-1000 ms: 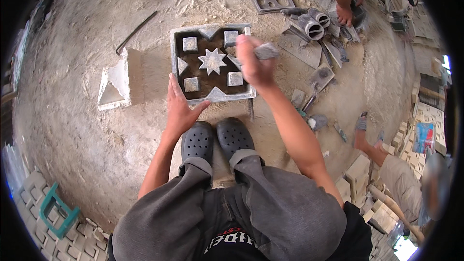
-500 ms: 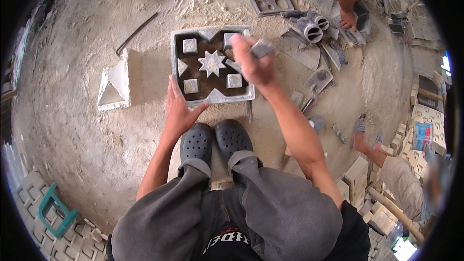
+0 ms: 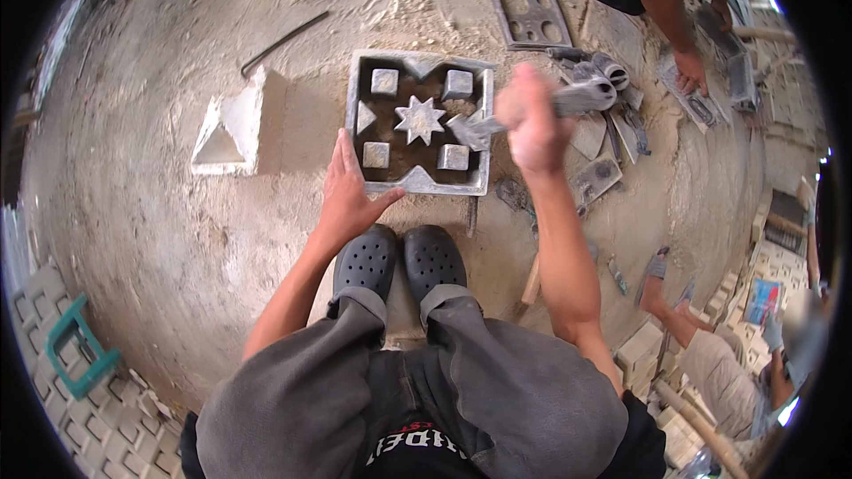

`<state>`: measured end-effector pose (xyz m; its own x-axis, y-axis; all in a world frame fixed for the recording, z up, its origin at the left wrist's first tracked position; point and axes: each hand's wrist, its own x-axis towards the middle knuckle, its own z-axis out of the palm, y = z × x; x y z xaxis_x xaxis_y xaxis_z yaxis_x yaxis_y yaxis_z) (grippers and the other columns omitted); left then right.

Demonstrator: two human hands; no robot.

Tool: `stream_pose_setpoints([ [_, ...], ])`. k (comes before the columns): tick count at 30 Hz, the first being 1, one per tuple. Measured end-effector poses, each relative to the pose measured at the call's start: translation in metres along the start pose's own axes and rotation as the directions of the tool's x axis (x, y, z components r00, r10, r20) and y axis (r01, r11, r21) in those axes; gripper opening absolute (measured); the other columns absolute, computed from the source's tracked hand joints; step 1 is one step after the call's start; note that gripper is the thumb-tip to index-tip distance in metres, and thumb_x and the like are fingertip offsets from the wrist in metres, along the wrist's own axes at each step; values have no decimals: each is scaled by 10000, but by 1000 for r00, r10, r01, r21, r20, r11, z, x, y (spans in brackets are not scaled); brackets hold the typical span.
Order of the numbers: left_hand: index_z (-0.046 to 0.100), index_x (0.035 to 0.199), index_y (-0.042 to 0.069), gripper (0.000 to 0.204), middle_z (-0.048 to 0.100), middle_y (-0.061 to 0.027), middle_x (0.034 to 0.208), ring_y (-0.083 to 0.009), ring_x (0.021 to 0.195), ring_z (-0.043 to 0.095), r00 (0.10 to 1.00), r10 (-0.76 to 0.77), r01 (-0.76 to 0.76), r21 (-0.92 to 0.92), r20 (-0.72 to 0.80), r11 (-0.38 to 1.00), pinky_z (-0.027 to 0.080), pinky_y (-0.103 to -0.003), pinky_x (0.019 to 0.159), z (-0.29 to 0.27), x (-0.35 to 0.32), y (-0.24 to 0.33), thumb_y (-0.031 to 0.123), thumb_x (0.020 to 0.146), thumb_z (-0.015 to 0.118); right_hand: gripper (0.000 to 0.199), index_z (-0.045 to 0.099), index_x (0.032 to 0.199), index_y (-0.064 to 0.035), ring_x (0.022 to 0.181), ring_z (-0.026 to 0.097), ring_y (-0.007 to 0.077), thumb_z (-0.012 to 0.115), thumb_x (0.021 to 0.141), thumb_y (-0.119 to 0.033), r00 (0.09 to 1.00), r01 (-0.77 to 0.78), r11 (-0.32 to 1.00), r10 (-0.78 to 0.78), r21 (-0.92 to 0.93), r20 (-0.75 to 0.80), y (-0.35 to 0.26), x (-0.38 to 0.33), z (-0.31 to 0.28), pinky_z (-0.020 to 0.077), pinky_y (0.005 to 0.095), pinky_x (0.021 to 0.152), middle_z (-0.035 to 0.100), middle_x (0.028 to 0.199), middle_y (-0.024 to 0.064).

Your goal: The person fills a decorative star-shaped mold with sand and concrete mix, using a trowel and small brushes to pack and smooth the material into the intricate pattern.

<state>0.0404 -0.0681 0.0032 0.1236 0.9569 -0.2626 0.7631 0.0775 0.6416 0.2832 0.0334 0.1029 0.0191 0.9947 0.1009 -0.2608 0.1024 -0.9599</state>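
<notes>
A square grey mould (image 3: 353,93) lies on the dusty ground in front of my feet. Inside its frame are an eight-pointed star block (image 3: 419,120), several square blocks and triangular points along the walls. My left hand (image 3: 348,197) rests against the mould's near left corner, fingers stretched along the left side and thumb along the near edge. My right hand (image 3: 535,124), blurred by motion, is closed around a grey trowel-like tool (image 3: 581,98) just right of the mould. The tool's flat end reaches over the mould's right wall, beside the star; its exact shape is smeared.
A white-crusted hollow block (image 3: 229,129) and a bent metal rod (image 3: 284,40) lie left. A plate with round holes (image 3: 531,16) and tools lie beyond right. Another person's hand (image 3: 688,71) works at far right; another person sits at right near stacked bricks (image 3: 639,346).
My right hand has swung rightward, away from over the mould, and the tool has turned with its flat end toward the mould. My left hand stays on the corner. The view has shifted.
</notes>
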Motion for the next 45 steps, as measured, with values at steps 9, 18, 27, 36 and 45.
stream_pose_setpoints([
  [9, 30, 1539, -141, 1295, 198, -336, 1590, -452, 1470, 271, 999, 3, -3, 18, -33, 1000, 264, -461, 1198, 0, -1, -6, 495, 752, 837, 522, 346, 624, -152, 538, 295, 85, 530, 1058, -376, 876, 230, 970, -242, -81, -418, -61, 2, 35, 283, 277, 530, 308, 573, -47],
  [18, -3, 1557, -103, 1299, 152, -323, 1610, -462, 1484, 227, 999, -36, 37, -42, 21, 998, 225, -473, 1217, -4, 1, 0, 477, 760, 844, 530, 309, 658, -152, 570, 319, 96, 517, 1041, -455, 802, 266, 962, -260, -69, -538, -52, 33, 18, 299, 278, 530, 334, 612, -28],
  [27, -4, 1553, -109, 1306, 157, -335, 1603, -455, 1488, 225, 999, -34, 34, -42, -2, 999, 221, -465, 1221, 0, -1, -5, 474, 755, 849, 555, 262, 594, -180, 501, 282, 117, 540, 1019, -404, 795, 255, 948, -319, -193, -517, -58, 49, 35, 259, 304, 508, 290, 538, -29],
  [36, -17, 1554, -105, 1316, 158, -331, 1605, -450, 1490, 225, 1000, -19, 19, -41, 7, 999, 230, -466, 1218, 1, 0, -3, 488, 756, 845, 491, 387, 559, -164, 417, 351, 53, 579, 1005, -240, 892, 255, 946, -309, -199, -330, 2, 47, 21, 256, 272, 407, 385, 498, -60],
  [45, 21, 1544, -132, 1299, 196, -330, 1591, -461, 1454, 288, 999, -3, 2, -16, -33, 1000, 260, -468, 1196, -1, 0, -1, 475, 747, 847, 442, 431, 597, -191, 366, 378, 39, 541, 1013, -292, 872, 283, 865, -412, -414, -265, 48, 50, 13, 266, 238, 314, 439, 484, -71],
])
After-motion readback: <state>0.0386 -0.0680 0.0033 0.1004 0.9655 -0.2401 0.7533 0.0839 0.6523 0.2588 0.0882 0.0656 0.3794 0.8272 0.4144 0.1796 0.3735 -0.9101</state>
